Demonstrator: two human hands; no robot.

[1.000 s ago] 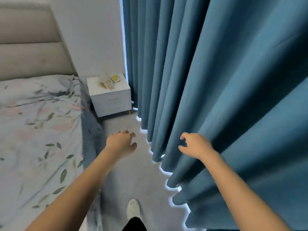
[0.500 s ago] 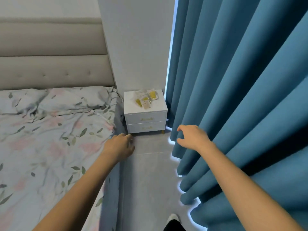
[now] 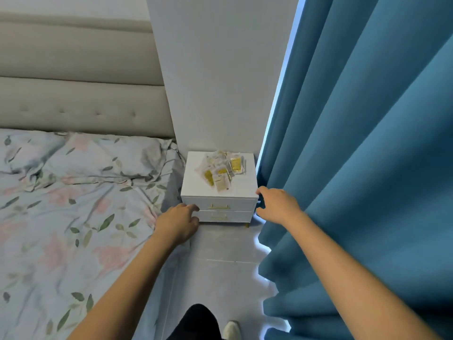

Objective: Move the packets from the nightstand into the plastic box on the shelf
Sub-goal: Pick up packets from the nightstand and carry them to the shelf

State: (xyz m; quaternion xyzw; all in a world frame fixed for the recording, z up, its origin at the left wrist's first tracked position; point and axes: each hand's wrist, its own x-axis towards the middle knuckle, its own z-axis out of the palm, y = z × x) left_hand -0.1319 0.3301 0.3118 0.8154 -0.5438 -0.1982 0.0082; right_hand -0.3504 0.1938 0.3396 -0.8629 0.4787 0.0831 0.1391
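Both arms reach forward between the bed (image 3: 61, 217) and the blue curtain (image 3: 367, 168). The left hand (image 3: 177, 222) and right hand (image 3: 278, 204) are empty, fingers loosely spread, before the white nightstand (image 3: 220, 207). Beyond them, the packets (image 3: 221, 169) lie heaped on its top.

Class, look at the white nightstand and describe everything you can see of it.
The nightstand is a small white box-shaped unit, smooth and matte, with two drawers, each with a slim gold bar handle, and one short gold leg showing. It stands upright on the floor between the bed and the blue curtain, against the wall. A loose pile of packets lies on top.
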